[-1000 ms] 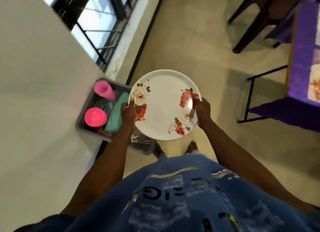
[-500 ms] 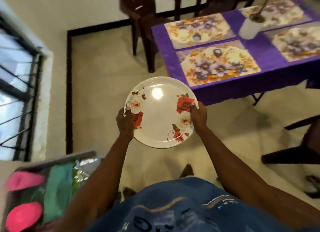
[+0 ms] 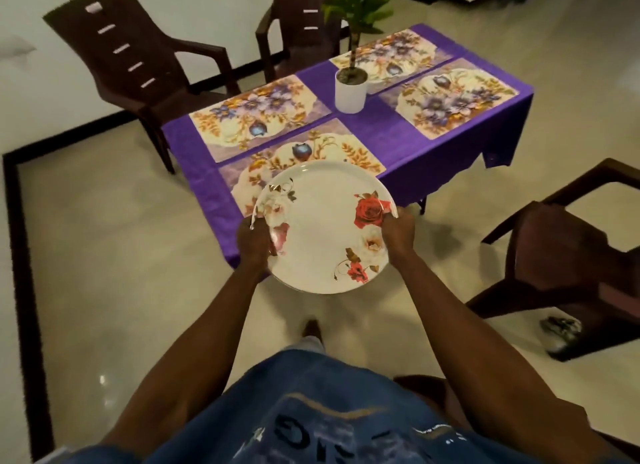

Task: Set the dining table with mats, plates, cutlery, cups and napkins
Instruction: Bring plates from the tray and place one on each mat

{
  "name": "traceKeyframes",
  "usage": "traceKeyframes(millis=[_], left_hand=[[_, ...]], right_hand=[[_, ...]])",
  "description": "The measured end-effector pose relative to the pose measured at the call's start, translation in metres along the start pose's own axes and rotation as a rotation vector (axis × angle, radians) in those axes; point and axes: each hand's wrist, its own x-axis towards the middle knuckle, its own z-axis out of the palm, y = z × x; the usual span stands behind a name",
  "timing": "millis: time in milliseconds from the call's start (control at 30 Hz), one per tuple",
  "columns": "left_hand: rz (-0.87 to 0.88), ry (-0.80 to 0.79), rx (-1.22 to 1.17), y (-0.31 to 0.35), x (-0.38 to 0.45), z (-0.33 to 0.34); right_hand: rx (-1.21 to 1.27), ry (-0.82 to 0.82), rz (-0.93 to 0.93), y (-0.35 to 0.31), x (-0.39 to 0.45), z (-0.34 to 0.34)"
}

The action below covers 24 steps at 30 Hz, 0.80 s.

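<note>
Four mats point(image 3: 263, 117) already lie on the purple table point(image 3: 388, 134) mid-frame, while left hand point(image 3: 254, 243) and right hand point(image 3: 398, 229) grip a plate point(image 3: 322, 228), nothing else yet laid.

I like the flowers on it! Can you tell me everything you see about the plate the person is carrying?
The plate is round and white with a shallow raised rim, smooth and glossy, perhaps melamine or ceramic. Red and cream roses with brown leaves are printed near its left and right sides. It is held face up, about level, in the air in front of the purple table. The left hand grips its left edge and the right hand grips its right edge. Nothing lies on it. A second rim seems to show at the left, so it may be a stack.
</note>
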Motion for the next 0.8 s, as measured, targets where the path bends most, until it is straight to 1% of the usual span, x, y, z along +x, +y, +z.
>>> traceKeyframes(millis=[167, 300, 333, 433, 500, 600, 667, 800], left_hand=[[0.016, -0.048, 0.043, 0.004, 0.047, 0.082], [-0.01, -0.046, 0.014, 0.018, 0.088, 0.16], [-0.009, -0.05, 0.03, 0.011, 0.105, 0.177], [-0.035, -0.03, 0.08, 0.023, 0.134, 0.229], [-0.048, -0.011, 0.12, 0.042, 0.137, 0.256], [-0.115, 0.03, 0.083, 0.067, 0.143, 0.292], [-0.145, 0.061, 0.086, 0.075, 0.148, 0.311], [-0.142, 0.139, 0.097, 0.087, 0.153, 0.352]], right_hand=[[-0.003, 0.038, 0.046, -0.005, 0.082, -0.01], [-0.071, 0.066, 0.072, -0.022, 0.165, -0.012], [-0.091, 0.07, 0.076, -0.027, 0.181, -0.013], [-0.152, 0.039, 0.067, -0.048, 0.24, -0.017], [-0.215, 0.023, 0.085, -0.057, 0.277, -0.019], [-0.307, 0.0, 0.107, -0.065, 0.333, -0.017], [-0.356, -0.033, 0.09, -0.074, 0.358, -0.015], [-0.414, -0.169, 0.091, -0.086, 0.413, -0.016]])
